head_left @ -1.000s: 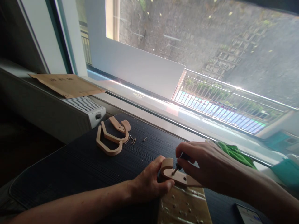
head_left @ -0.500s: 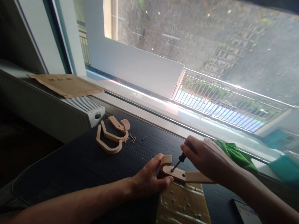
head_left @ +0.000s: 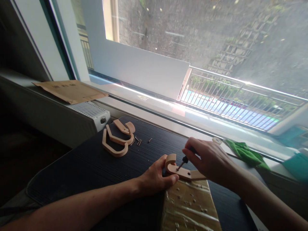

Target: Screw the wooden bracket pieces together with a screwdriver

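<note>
My left hand grips the curled end of a pale wooden hook, thumb in front and fingers behind. The hook lies on a block wrapped in shiny tape, its top dotted with small holes or bits. In my right hand is a screwdriver with a dark handle, slanted, its tip at a hole in the hook near the curl. A second, dark hole shows farther right along the hook. Whether a screw sits under the tip is too small to tell. My right hand covers the hook's far end.
Three more wooden hooks lie on the dark table, with several loose screws beside them. A radiator with a brown envelope stands left. A green cloth and a tape roll rest by the window.
My right hand and the screwdriver have turned and lowered slightly, with the tip still at the same hole. The camera view has shifted a little. My left hand keeps its hold.
</note>
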The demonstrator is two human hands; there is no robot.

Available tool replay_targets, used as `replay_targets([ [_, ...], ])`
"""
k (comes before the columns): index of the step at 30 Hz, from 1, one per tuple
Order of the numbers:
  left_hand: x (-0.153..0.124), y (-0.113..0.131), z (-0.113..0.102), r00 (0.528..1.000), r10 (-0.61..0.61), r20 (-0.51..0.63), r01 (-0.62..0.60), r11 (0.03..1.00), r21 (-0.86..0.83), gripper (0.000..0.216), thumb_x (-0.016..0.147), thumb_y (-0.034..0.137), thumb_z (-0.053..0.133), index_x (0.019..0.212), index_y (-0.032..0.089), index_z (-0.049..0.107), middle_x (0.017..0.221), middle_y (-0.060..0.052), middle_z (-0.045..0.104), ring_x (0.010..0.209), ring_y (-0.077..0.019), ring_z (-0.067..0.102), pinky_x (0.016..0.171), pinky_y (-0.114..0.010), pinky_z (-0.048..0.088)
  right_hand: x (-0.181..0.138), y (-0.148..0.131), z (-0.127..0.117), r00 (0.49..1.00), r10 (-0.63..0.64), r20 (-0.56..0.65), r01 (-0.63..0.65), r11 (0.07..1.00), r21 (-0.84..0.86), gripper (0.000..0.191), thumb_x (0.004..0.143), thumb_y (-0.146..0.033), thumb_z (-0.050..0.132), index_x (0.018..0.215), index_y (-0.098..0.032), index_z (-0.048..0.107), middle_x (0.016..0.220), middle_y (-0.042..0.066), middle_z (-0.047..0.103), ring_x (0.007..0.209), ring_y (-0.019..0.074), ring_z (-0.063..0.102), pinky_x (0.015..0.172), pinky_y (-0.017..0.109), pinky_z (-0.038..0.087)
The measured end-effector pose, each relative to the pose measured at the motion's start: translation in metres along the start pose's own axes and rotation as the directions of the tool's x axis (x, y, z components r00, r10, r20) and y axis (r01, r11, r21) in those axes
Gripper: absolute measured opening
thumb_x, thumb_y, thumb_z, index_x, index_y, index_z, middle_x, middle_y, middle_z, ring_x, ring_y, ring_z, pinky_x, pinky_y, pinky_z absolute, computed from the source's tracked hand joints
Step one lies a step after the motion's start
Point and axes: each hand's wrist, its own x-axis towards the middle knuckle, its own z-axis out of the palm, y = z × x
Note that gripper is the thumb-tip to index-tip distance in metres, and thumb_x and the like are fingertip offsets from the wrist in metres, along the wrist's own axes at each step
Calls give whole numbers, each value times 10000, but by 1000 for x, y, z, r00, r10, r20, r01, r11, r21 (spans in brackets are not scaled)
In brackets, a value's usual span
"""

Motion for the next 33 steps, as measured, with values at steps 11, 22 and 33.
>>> replay_targets([
  [11, 4, -13, 7, 987, -70, 147, 86, 991, -100, 454, 679, 366, 695, 1030, 180, 476, 878, -19, 583, 837, -190, 561, 743, -295, 419, -6, -12, 3, 978, -94, -184, 90, 995, -30, 206, 851, -302, 477, 693, -177, 519, 615, -8, 611, 515, 100, 510, 478, 262, 165],
  [22, -10, -12, 11, 1000, 3, -5, -3, 998, -70, 402, 724, 356, 634, 1045, 207, 446, 996, -24, 538, 945, -204, 511, 826, -305, 395, -5, -3, 14, 976, 155, -153, -162, 986, -28, 244, 903, -281, 359, 769, -166, 527, 639, 37, 649, 589, 155, 613, 487, 281, 180],
  [33, -16, -5, 15, 999, 23, -29, -24, 1000, -8, 347, 728, 190, 574, 1040, 219, 427, 959, 0, 519, 957, -192, 486, 834, -290, 392, 4, 5, -18, 984, -170, 44, 172, 984, -47, 215, 865, -327, 458, 729, -186, 547, 675, -3, 623, 602, 116, 557, 503, 265, 226],
])
